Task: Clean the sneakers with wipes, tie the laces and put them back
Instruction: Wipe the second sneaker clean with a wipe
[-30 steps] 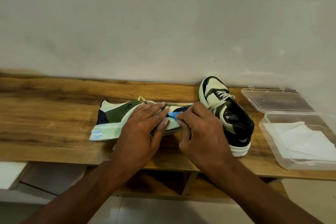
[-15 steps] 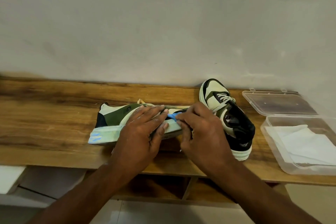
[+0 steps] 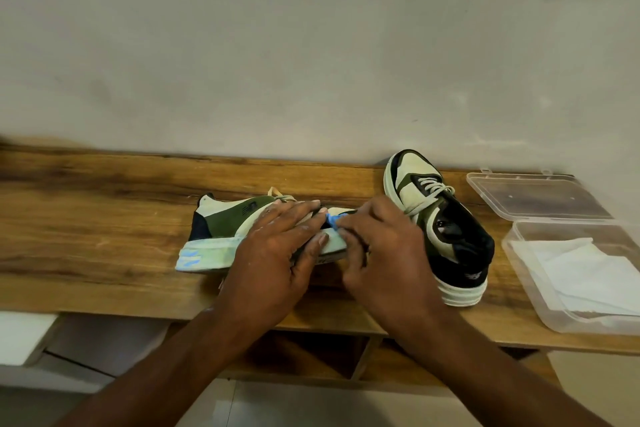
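The near sneaker (image 3: 221,229) lies on its side on the table (image 3: 86,218), long axis running left to right, heel to the left and toe under the hands; the left hand (image 3: 277,253) rests on its upper with fingers straight, thumb against the sole edge; the right hand (image 3: 384,253), at the toe end, pinches a small blue wipe (image 3: 333,218) against the shoe with curled fingers; the second sneaker (image 3: 440,222) stands just right, beside the open plastic box (image 3: 519,253) of wipes; since a second ago both hands have barely shifted, the camera only tilting slightly.
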`<state>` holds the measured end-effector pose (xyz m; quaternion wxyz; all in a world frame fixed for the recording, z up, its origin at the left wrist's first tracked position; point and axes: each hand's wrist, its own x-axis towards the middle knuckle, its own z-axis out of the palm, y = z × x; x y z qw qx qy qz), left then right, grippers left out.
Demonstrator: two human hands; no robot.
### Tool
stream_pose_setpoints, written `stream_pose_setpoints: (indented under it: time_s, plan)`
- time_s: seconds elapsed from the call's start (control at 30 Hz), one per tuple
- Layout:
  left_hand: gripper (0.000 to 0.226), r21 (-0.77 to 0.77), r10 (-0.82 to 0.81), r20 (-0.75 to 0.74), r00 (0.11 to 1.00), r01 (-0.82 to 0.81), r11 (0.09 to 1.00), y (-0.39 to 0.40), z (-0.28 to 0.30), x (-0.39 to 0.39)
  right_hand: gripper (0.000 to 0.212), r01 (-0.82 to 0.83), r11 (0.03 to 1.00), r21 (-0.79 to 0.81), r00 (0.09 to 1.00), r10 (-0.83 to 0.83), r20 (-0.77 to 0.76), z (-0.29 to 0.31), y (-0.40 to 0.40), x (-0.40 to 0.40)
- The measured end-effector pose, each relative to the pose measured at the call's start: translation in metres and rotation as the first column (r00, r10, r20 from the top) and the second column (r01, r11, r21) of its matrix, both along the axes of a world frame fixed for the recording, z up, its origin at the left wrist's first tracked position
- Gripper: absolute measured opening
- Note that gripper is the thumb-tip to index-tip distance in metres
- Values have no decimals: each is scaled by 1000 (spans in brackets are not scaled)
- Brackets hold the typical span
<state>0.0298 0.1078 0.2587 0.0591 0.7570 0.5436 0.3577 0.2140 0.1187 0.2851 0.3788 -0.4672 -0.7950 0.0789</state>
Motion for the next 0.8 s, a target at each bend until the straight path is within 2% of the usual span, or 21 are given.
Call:
stream_pose_setpoints:
  time_s: [0.07, 0.23, 0.3, 0.53, 0.7, 0.8]
  plan:
    - [41, -16, -4, 1, 1000, 4, 1000, 0, 1, -1, 19, -21, 1000, 0, 997, 21, 77, 0, 0, -1]
    - [42, -52, 15, 8, 1000, -15, 999, 2, 4, -3, 16, 179, 983, -42, 983, -180, -37, 7, 24, 20]
    - [41, -62, 24, 13, 1000, -23, 998, 1, 5, -2, 15, 218, 974, -56, 975, -220, -36, 7, 23, 20]
    - [47, -55, 27, 19, 999, -26, 998, 2, 4, -2, 14, 22, 1000, 0, 997, -22, 72, 6, 8, 5]
    - [49, -71, 35, 34, 999, -33, 997, 3, 5, -2, 14, 203, 977, -62, 978, -205, -27, 5, 29, 25]
    - [47, -72, 36, 34, 999, -34, 997, 3, 4, -3, 17, 249, 965, -78, 968, -251, -12, 5, 25, 23]
